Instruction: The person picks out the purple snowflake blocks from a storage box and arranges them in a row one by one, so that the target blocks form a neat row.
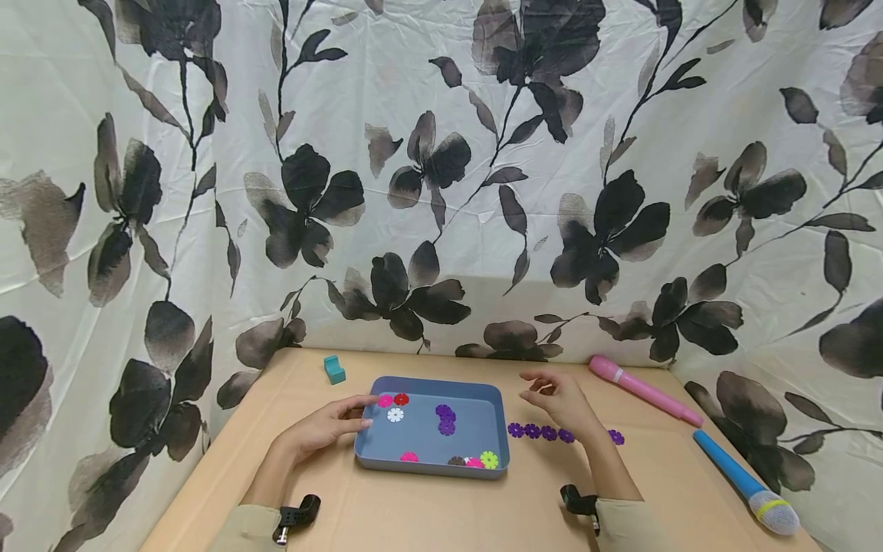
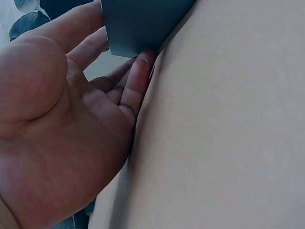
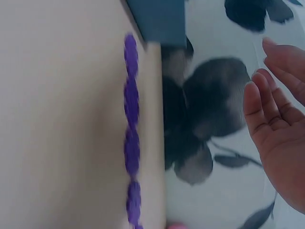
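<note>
My left hand [image 1: 336, 420] holds the left side of a grey-blue tray [image 1: 431, 462], its fingertips at the rim. The left wrist view shows the fingers against the tray's corner [image 2: 138, 28]. In the tray lie small flower-shaped discs: a purple cluster [image 1: 446, 420], a white one [image 1: 395, 415], a red one [image 1: 402, 399], a lime one [image 1: 489, 460], a brown one and several pink ones. Right of the tray, several purple flower discs [image 1: 540, 432] form a row on the table, partly hidden by my right arm. Above this row hovers my right hand [image 1: 562, 399], fingers loosely bent, holding nothing.
A teal block [image 1: 334, 370] stands behind the tray at the left. Toward the right edge lie a pink marker-like stick [image 1: 645, 391] and a blue toy microphone [image 1: 741, 479]. A floral curtain [image 1: 441, 192] hangs behind the tan table [image 1: 441, 514].
</note>
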A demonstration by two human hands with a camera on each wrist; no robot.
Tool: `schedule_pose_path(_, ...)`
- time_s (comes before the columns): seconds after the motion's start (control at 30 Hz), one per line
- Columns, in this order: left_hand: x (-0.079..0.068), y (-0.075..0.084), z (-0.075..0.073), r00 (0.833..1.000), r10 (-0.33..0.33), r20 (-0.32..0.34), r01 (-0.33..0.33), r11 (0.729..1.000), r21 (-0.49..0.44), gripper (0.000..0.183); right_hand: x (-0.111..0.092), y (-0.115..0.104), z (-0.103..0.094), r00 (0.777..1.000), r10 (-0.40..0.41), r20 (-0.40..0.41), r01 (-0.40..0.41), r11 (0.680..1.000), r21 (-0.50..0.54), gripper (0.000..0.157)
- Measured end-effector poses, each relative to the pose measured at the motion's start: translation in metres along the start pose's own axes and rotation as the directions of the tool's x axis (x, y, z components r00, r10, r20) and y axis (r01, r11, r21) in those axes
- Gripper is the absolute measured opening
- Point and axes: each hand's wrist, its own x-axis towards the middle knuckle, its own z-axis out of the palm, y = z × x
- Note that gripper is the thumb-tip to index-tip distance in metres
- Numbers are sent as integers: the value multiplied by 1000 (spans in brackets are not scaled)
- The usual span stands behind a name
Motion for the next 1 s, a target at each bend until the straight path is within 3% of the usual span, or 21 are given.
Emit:
schedule_pose_path(0.3, 2, -3, 1, 1000, -8, -2, 8, 1000, -17, 58, 14, -16, 35, 997, -41, 58, 37, 997, 66, 31)
schedule_pose_path(0.6, 1, -4, 1, 1000, -15, -5, 15, 1000, -21, 59, 26, -48, 67, 992, -108, 71, 97, 985, 141, 31)
schedule_pose_path(0.8, 3, -3, 0, 1000, -13, -1, 13, 1000, -24, 61, 27, -56, 93, 978, -165, 130, 151, 983, 105, 28)
schedule_pose_path(1.0, 4, -3, 0, 1000, -23, -1, 23, 999, -25, 59, 24, -51, 110, 974, -146, 173, 136, 988, 71, 25)
